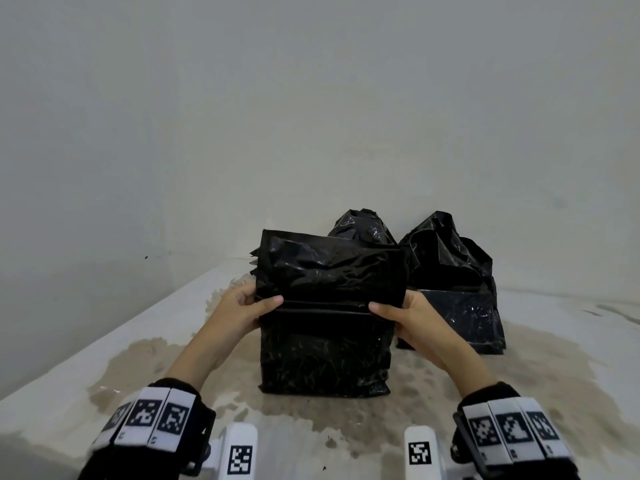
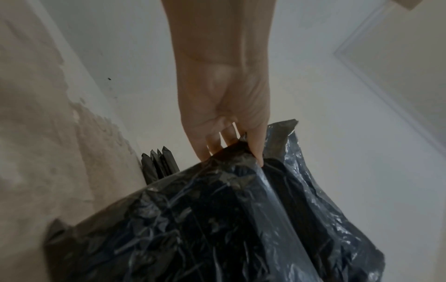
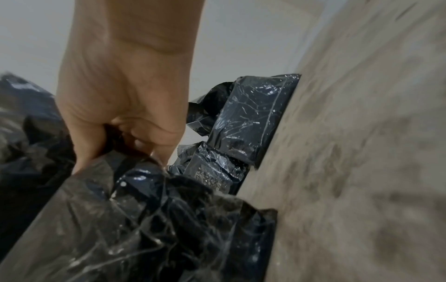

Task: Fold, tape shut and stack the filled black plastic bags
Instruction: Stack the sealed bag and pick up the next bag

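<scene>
A filled black plastic bag (image 1: 325, 355) stands upright on the stained surface in front of me, its top flap (image 1: 329, 268) bent over along a crease. My left hand (image 1: 252, 304) pinches the left end of that crease, thumb in front and fingers behind the bag (image 2: 217, 219). My right hand (image 1: 394, 311) pinches the right end the same way on the bag (image 3: 135, 219). In the wrist views the left hand (image 2: 231, 148) and right hand (image 3: 120, 152) curl into the crumpled plastic. Two more filled bags (image 1: 457, 299) (image 1: 362, 225) stand behind, tops loose.
The pale surface (image 1: 554, 358) carries a wide brownish stain and meets a plain wall at the back. Points of several flat black bags (image 2: 158, 162) stick out behind the held bag on the left. Another two bags (image 3: 251, 118) lie right of my hand.
</scene>
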